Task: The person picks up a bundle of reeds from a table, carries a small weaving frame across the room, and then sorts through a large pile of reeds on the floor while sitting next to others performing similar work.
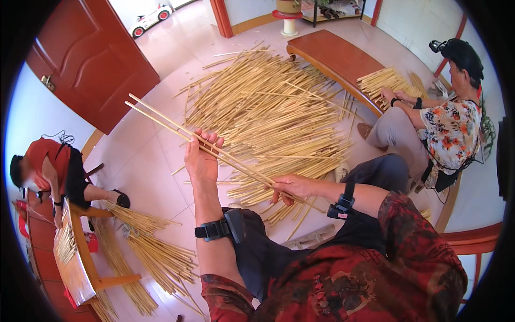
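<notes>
Two long, thin, straw-coloured sticks (pixel 161 119) run side by side across both my hands, slanting from upper left to lower right. My left hand (pixel 203 158) is palm up with its fingers curled round them near the middle. Toward their lower right end, my right hand (pixel 292 188) grips them between thumb and fingers. Beyond my hands a large heap of similar sticks (pixel 273 112) lies spread on the tiled floor. Each of my wrists wears a black strap with a small box.
A person in a flowered top (pixel 450 126) handles sticks at a low red-brown bench (pixel 332 56) on the right. At the left, a person in red (pixel 45 166) bends over a small wooden table (pixel 75 268). Stick bundles (pixel 155 249) lie beside it. A brown door (pixel 94 59) stands ajar.
</notes>
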The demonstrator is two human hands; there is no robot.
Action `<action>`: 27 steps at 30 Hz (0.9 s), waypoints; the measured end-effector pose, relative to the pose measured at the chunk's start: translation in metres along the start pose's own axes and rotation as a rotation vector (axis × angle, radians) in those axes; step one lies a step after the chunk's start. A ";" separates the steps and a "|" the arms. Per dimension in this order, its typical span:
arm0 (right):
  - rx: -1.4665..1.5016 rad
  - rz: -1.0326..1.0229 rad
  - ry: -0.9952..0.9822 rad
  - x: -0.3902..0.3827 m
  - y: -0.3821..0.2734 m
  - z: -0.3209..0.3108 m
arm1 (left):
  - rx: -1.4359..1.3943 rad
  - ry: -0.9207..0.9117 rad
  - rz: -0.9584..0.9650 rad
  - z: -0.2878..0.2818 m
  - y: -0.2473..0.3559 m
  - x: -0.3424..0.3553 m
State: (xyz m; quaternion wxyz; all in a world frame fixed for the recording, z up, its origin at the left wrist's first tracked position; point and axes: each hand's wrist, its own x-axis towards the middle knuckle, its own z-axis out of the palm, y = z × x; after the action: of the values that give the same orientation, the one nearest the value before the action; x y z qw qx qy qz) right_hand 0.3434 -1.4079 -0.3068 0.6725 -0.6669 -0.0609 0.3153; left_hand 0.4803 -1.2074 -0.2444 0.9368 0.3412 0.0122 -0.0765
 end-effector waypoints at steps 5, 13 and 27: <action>0.060 -0.003 -0.026 0.023 0.024 -0.015 | -0.002 -0.098 -0.068 -0.007 -0.018 0.015; 0.056 0.104 -0.150 0.057 0.051 -0.044 | 0.303 -0.070 -0.278 -0.021 -0.032 0.029; -1.361 0.213 0.474 0.118 0.201 -0.172 | 0.492 0.234 -0.147 -0.024 -0.025 0.039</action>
State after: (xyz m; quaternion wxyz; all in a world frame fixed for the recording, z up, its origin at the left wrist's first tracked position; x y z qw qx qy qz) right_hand 0.4546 -1.5141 -0.5523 0.0698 -0.9900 -0.0309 0.1183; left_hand 0.5162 -1.2160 -0.2818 0.8100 0.5631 0.1260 -0.1048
